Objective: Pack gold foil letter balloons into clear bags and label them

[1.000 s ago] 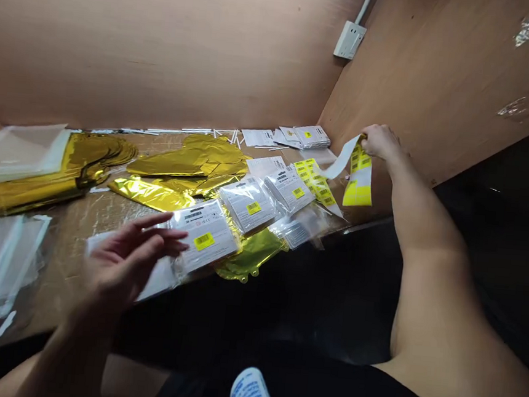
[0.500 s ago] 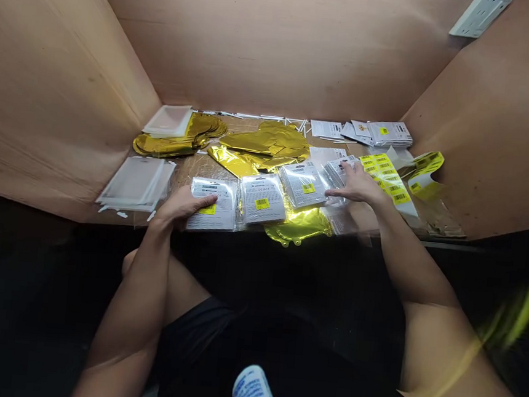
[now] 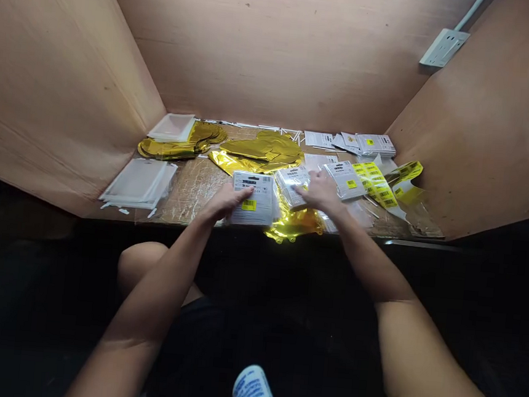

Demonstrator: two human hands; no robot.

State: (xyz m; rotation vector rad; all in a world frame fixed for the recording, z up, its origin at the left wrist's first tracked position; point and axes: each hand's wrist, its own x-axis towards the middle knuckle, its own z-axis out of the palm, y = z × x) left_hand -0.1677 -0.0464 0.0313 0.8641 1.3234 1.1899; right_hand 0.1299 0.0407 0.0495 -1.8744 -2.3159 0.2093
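Note:
My left hand (image 3: pixel 228 200) grips the left edge of a stack of clear-wrapped cards (image 3: pixel 259 212), thumb on top beside its yellow barcode label. My right hand (image 3: pixel 321 190) is closed on the right side of a second wrapped stack (image 3: pixel 288 179), its thumb across the front; its other fingertips are partly hidden. Another wrapped packet (image 3: pixel 346 173) with a yellow label lies just beyond my right hand. Under and behind the stacks spread shiny gold foil sheets (image 3: pixel 262 149), and one foil piece (image 3: pixel 297 225) hangs over the table's front edge.
Clear bags (image 3: pixel 136 181) lie at the left, near a gold foil pile (image 3: pixel 169 148). A yellow barcode label sheet (image 3: pixel 377 183) and more cards (image 3: pixel 376 145) are at the right. Wooden panels enclose the table; a power socket (image 3: pixel 444 48) is on the wall. A bottle (image 3: pixel 254 392) stands near my lap.
My left hand has moved right with its stack, and the two left stacks now appear as one. My right hand has gone left from the rightmost packets to the neighbouring stack. The view shifted slightly.

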